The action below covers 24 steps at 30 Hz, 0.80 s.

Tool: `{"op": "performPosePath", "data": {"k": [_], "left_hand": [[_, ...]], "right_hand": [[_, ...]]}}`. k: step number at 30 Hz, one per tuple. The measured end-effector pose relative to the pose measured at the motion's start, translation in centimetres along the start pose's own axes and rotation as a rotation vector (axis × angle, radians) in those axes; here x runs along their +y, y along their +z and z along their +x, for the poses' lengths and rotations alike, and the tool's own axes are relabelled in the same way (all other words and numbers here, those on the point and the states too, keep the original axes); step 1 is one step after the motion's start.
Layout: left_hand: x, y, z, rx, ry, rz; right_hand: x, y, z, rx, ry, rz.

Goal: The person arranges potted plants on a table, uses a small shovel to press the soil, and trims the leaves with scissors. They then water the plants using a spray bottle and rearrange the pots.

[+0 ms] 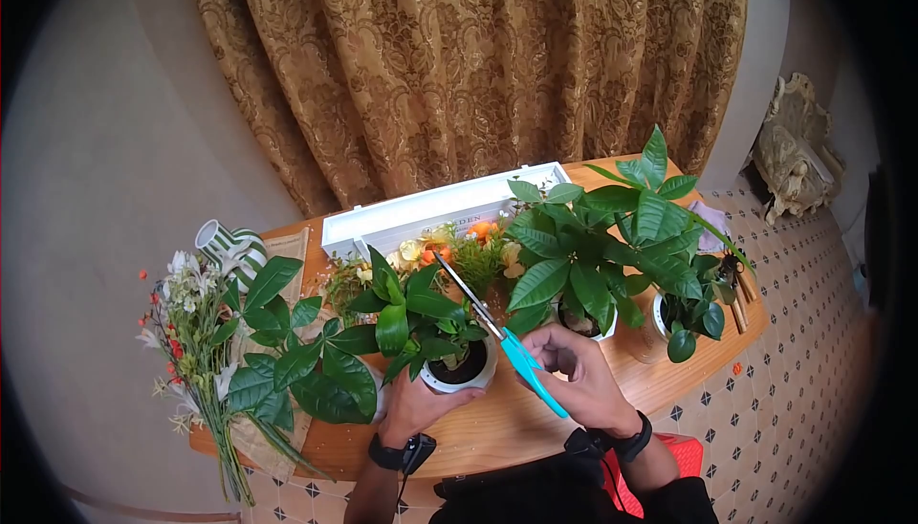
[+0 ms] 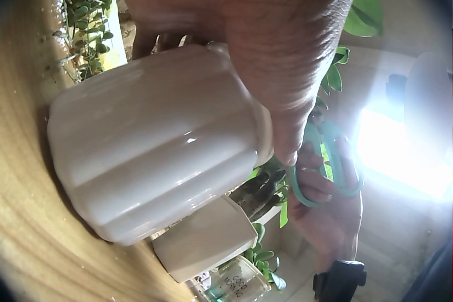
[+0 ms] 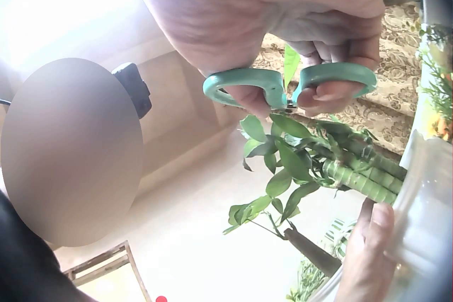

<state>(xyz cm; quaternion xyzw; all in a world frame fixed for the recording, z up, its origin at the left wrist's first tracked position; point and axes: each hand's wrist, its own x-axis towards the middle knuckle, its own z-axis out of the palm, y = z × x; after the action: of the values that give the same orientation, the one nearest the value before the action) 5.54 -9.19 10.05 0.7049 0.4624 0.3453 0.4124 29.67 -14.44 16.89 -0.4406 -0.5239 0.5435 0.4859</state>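
In the head view my left hand (image 1: 421, 409) holds the rim of a white ribbed pot (image 1: 459, 382) with a leafy green plant (image 1: 406, 318). The same pot (image 2: 152, 146) fills the left wrist view, my left hand (image 2: 248, 26) over its rim. My right hand (image 1: 580, 376) grips turquoise-handled scissors (image 1: 531, 371), blades pointing up and left beside the plant. In the right wrist view my right hand (image 3: 283, 19) has fingers through the scissor handles (image 3: 336, 74), which stand apart. Thick green stalks (image 3: 361, 178) rise from the pot there.
A long white planter box (image 1: 421, 213) lies at the table's back, with orange and yellow flowers before it. Two potted plants stand on the right. On the left are another leafy plant (image 1: 330, 376), cut flower stems (image 1: 206, 371) and a striped vase (image 1: 239, 249). The wooden table (image 1: 478, 438) has a curved edge.
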Motion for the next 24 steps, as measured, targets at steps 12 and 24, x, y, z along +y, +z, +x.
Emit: {"op": "performPosePath", "data": {"k": [12,24], "left_hand": [[-1.5,0.1,-0.1,-0.016,-0.014,0.016],[-0.9,0.2,-0.1,-0.013,-0.035,0.03]], "right_hand": [[-0.7,-1.1,-2.5,-0.354,-0.057,0.214],[1.2,0.4,-1.2,-0.476,0.023,0.065]]}}
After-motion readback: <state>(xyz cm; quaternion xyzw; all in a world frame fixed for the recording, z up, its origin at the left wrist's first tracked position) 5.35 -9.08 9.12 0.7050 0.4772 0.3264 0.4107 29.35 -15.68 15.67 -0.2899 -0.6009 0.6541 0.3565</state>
